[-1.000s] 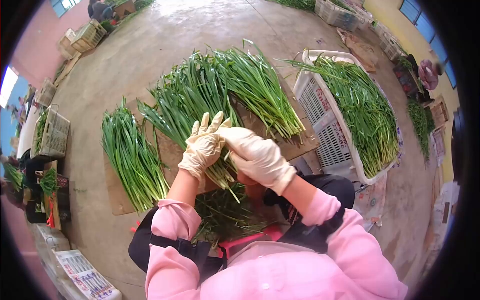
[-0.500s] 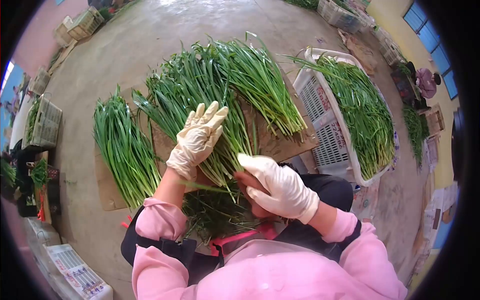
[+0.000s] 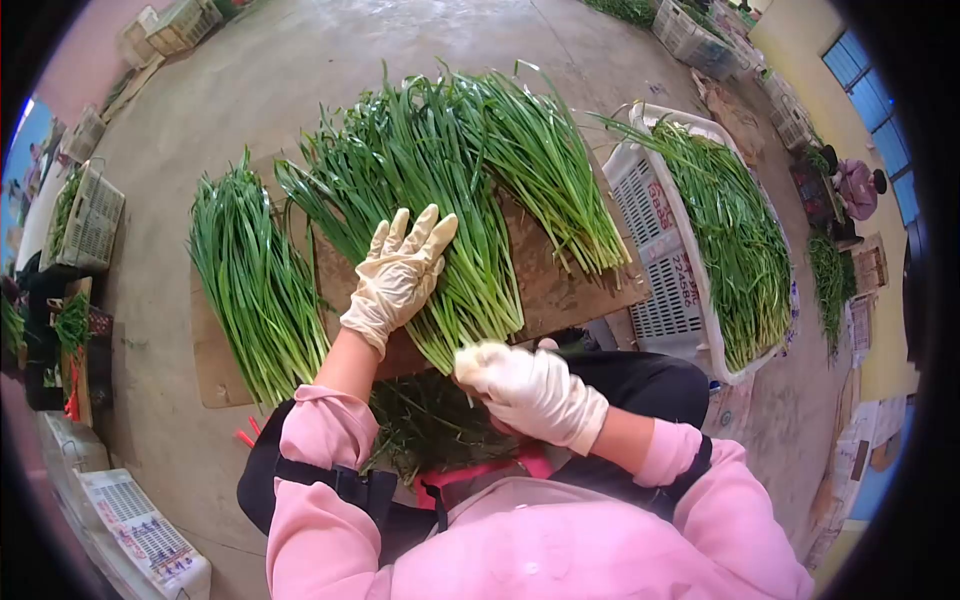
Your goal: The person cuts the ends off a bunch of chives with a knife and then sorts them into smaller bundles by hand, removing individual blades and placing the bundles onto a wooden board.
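We see the left hand (image 3: 400,275), clasped with the right a second ago, now spread flat on the middle chive bundle (image 3: 455,190) on the board (image 3: 565,290). The right hand (image 3: 525,388) has dropped to the cut ends, curled closed. We cannot tell what it grips. We judge that the bundle is being evened.

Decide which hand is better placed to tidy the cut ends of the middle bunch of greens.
Probably the right hand: it sits curled at those ends, while the left hand lies flat higher up the bunch.
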`<state>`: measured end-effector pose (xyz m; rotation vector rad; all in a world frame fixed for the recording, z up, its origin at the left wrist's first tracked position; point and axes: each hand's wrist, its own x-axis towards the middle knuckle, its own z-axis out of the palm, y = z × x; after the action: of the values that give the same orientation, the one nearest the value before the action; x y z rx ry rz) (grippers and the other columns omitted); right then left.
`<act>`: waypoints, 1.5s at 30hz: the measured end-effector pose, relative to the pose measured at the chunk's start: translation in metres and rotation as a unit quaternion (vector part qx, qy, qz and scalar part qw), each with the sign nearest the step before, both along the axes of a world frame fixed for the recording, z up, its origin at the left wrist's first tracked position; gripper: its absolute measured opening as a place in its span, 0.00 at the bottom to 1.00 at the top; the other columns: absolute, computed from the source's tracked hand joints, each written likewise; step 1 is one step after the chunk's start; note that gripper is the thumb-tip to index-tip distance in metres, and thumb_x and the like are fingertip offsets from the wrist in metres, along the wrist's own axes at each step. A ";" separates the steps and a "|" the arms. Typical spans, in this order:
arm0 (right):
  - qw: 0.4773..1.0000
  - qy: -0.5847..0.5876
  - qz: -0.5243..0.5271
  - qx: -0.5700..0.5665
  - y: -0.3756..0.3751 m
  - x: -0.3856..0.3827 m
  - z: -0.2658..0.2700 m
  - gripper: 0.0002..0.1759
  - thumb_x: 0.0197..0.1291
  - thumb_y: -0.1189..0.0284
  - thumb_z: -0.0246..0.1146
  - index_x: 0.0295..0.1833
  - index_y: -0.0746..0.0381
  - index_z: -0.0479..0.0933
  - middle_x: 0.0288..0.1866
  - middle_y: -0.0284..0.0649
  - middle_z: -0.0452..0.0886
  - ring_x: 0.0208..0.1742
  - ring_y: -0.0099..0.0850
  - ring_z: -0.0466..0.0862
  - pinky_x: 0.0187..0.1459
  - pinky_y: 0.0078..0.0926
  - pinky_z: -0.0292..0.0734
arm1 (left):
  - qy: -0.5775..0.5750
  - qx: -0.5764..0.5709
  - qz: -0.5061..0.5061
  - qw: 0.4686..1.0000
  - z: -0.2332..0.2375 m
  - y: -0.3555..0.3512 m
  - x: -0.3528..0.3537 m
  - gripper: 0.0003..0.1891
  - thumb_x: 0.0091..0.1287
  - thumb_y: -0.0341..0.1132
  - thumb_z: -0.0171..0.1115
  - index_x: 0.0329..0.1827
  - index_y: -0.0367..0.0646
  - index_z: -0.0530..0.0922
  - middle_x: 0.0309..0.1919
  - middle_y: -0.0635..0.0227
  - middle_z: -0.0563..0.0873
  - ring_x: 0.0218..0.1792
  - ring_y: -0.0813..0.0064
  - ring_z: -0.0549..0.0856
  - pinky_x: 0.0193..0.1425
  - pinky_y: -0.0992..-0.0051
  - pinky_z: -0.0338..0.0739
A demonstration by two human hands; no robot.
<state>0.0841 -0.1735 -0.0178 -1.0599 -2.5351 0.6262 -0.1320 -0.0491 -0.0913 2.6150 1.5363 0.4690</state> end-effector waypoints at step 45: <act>0.999 0.003 -0.042 0.022 -0.012 -0.045 -0.018 0.12 0.62 0.59 0.67 0.44 0.55 0.82 0.36 0.44 0.81 0.39 0.46 0.85 0.41 0.44 0.80 | -0.882 -0.220 -0.107 0.402 0.144 -0.239 -0.080 0.12 0.81 0.42 0.54 0.45 0.42 0.75 0.19 0.78 0.70 0.21 0.78 0.70 0.32 0.75 0.66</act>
<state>0.0394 -0.1859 -0.0359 -1.1413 -2.4722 0.5465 -0.2120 -0.2879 0.0527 0.5739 0.2528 1.5814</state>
